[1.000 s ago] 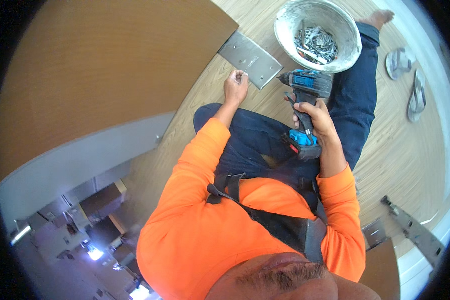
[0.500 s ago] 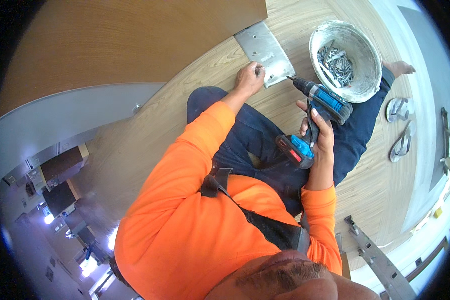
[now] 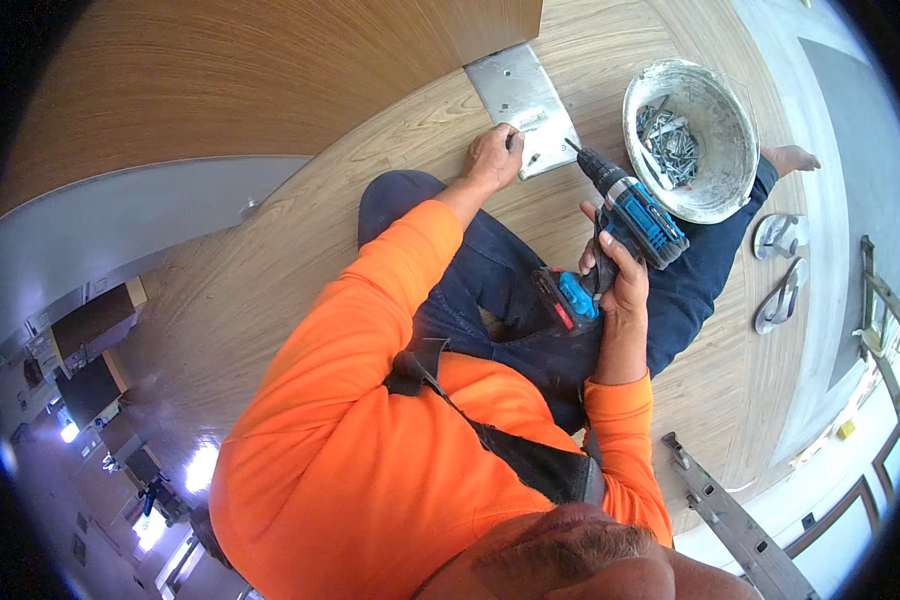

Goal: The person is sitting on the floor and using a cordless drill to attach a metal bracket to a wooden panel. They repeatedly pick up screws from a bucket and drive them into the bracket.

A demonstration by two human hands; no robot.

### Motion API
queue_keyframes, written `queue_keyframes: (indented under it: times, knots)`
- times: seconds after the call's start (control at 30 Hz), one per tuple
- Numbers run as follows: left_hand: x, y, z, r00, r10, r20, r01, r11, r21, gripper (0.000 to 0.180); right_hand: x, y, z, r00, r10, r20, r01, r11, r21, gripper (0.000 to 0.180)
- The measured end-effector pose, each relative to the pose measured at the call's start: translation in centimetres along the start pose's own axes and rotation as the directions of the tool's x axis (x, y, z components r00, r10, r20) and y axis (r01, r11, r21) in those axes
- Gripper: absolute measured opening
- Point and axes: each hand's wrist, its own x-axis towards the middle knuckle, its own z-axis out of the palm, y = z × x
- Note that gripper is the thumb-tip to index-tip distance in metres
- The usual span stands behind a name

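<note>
Your left hand is curled, fingers drawn in, at the side of the metal plate; whether it grips anything cannot be determined. Your right hand is wrapped around the handle of the blue-and-black drill, its bit pointing to the plate's corner. The plate lies on the wood-patterned floor, by the brown panel. Beyond the drill, a whitish bucket contains metal fasteners.

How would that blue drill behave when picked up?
The drill would probably feel heavy for its size, given the chunky battery pack at its foot. Its hard-looking casing should stay stiff, while the thin bit sticking out front may snag.
</note>
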Motion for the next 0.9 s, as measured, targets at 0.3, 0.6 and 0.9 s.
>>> queue_keyframes:
  times: [0.3,0.6,0.9]
  knots:
    - [-0.3,-0.4,0.0,0.997,0.068,0.022,-0.07,0.996,0.061,0.033,0.4,1.0,-1.4,0.996,0.065,-0.055,-0.066,0.998,-0.018,0.05]
    - [-0.3,0.9,-0.3,0.997,0.024,0.067,-0.031,0.995,0.1,0.034,0.2,0.6,-0.4,0.999,0.015,-0.046,-0.015,1.0,-0.008,0.029]
    - [-0.7,0.8,-0.5,0.986,0.165,0.004,-0.165,0.986,0.036,0.031,0.8,1.2,-1.5,0.994,0.104,-0.038,-0.103,0.994,0.018,0.035]
